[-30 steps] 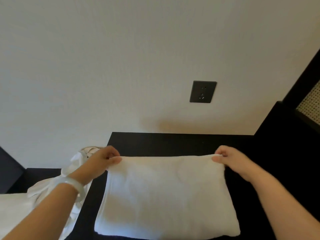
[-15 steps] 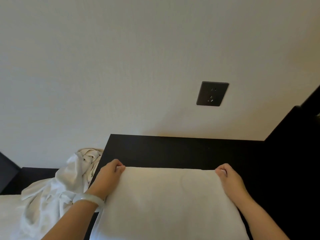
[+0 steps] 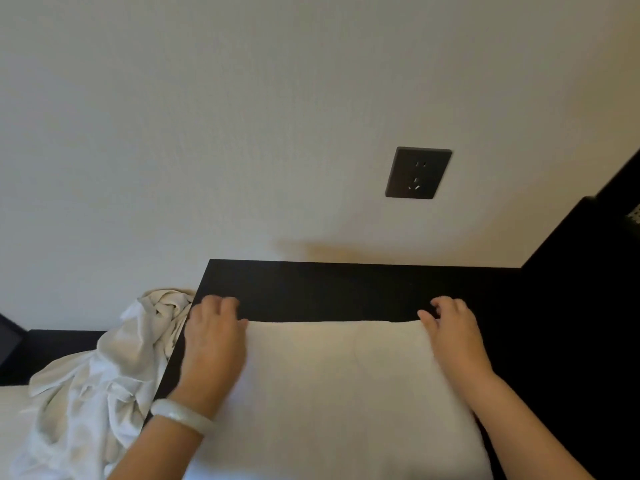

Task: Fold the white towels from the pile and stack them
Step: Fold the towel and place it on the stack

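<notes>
Count: one folded white towel (image 3: pixel 339 393), one crumpled pile of white towels (image 3: pixel 97 393), two hands, left hand (image 3: pixel 214 344) and right hand (image 3: pixel 453 337), one pale bangle (image 3: pixel 180 415), one dark wall socket (image 3: pixel 418 173), one black tabletop (image 3: pixel 329 289).

A bedroom: dark furniture (image 3: pixel 346 289), wall socket (image 3: pixel 418 172), white linen (image 3: pixel 86 393).

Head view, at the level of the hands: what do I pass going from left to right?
Crumpled white towel pile → left hand → folded white towel → right hand → bare black surface. The wall socket is left out because it sits higher up, above the towel.
</notes>
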`<state>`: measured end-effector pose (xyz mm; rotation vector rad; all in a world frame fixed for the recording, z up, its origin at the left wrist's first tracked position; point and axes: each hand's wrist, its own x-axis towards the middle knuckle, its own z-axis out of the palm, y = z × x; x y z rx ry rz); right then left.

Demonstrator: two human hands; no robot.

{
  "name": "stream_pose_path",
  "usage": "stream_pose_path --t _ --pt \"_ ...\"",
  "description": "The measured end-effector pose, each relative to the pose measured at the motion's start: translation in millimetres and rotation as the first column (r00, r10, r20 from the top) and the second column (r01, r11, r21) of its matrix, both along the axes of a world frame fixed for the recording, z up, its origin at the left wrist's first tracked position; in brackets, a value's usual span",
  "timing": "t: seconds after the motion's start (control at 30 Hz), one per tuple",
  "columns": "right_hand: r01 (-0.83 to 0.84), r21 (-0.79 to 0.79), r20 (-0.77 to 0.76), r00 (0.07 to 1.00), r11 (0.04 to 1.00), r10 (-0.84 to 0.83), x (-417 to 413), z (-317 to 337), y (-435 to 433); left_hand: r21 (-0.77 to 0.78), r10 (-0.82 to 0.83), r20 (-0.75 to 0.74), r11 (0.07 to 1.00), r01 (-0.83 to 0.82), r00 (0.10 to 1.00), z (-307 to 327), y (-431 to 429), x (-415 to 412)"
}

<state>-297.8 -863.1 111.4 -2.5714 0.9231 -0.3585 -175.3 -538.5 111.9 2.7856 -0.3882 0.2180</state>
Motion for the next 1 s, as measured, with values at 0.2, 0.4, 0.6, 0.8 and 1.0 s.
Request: stream_pose_path --t 0.2,0.4,0.6,0.8,1.0 --pt "-0.548 -0.207 -0.28 0.827 0.811 0.487 -10 -9 94 0.219 -0.316 -0.182 0.91 0.352 0.931 -16 -37 -62" --pt "-0.377 -0.049 -0.47 0.826 0.925 0.311 21 -11 98 0.208 -0.338 -0.272 0.893 0.398 0.901 -18 -34 -43" --pt "-0.725 -0.141 -0.232 0.686 0.674 0.69 35 1 189 -0.461 -0.09 -0.223 0.887 -0.024 0.971 -3 18 -64" --pt "-0.769 -0.074 -0.386 0.609 0.635 0.693 76 -21 223 -0.469 0.059 -0.618 0.772 -0.428 0.784 -4 91 -96" --pt "-0.698 -0.134 -0.38 0.691 0.703 0.614 88 -33 224 -0.574 -0.278 -0.663 0.785 -0.233 0.695 -8 113 -122"
